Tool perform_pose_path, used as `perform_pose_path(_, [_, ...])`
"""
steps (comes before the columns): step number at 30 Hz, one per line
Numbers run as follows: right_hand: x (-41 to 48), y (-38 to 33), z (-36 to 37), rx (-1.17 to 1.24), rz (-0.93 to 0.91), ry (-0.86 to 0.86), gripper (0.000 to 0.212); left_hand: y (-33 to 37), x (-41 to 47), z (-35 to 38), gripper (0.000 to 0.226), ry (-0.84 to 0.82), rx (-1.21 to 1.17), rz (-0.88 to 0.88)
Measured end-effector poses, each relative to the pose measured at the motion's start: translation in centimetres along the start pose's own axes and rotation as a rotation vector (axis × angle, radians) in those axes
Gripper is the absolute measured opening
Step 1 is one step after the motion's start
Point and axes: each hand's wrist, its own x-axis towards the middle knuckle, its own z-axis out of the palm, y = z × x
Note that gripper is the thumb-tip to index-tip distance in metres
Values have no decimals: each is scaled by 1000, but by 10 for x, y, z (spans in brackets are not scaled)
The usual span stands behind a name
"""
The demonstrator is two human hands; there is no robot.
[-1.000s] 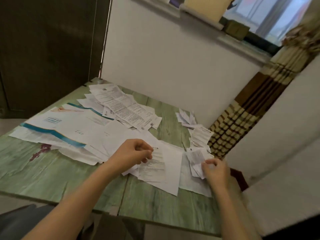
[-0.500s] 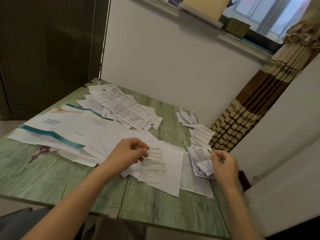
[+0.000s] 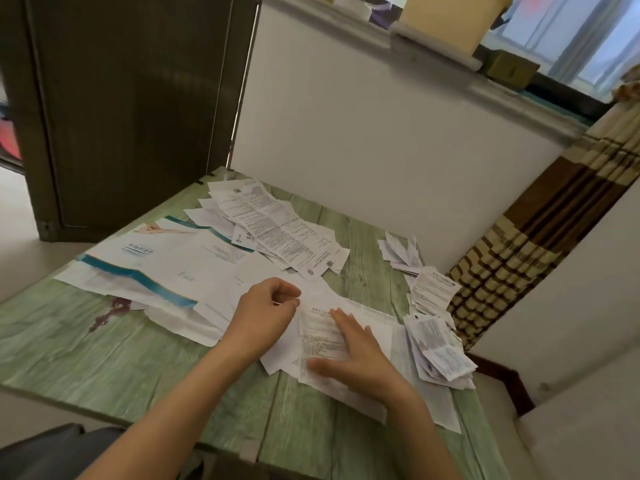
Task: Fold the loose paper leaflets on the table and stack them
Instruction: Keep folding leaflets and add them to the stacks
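1. A printed leaflet (image 3: 317, 336) lies flat on the green wooden table (image 3: 104, 351), toward its near edge, on top of other white papers.
2. The right hand (image 3: 360, 358) is spread flat on the leaflet. Its fingers are straight and press the paper down, and the thumb points left along the lower edge.
3. The left hand (image 3: 265, 313) is curled just beside the leaflet's upper left corner, with thumb and forefinger pinching the paper there.
4. Just right of the leaflet, near the table's right edge, sits a ragged stack of folded leaflets (image 3: 438, 355). A second pile (image 3: 433, 292) lies behind it and a third pile (image 3: 401, 252) farther back.
5. To the left, large white sheets with a teal band (image 3: 145, 268) overlap one another. Behind them, long printed strips (image 3: 277, 230) fan out toward the white wall (image 3: 381, 140).
6. A striped curtain (image 3: 519, 258) hangs at the table's right side, and a dark door (image 3: 121, 98) stands behind the left corner.
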Motion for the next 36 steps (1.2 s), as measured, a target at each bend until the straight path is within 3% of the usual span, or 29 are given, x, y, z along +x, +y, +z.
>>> perform_pose_path(12, [7,0,-5,-67,-55,150,57,2,2,-2,17,-23,-24,-10])
perform_pose_path(17, [1,-2,7,-88,-115,339,23,0,2,-6,14,-18,-15,-24])
perform_pose_path(19, [-3,-3,5,69,-127,383,11,0,3,-8,12,-16,-27,-21])
perform_pose_path(22, [-11,-14,-7,556,-75,413,16,5,0,-9,14,-73,-94,-7])
perform_pose_path(26, [-7,-27,-12,1022,-9,291,14,12,-4,-5,28,-227,-159,-26])
perform_pose_path(31, [17,-36,-11,1066,8,149,20,5,1,1,6,-40,-141,-54])
perform_pose_path(36, [34,-40,-9,1093,-5,103,17,-1,13,-4,14,-25,-104,-75])
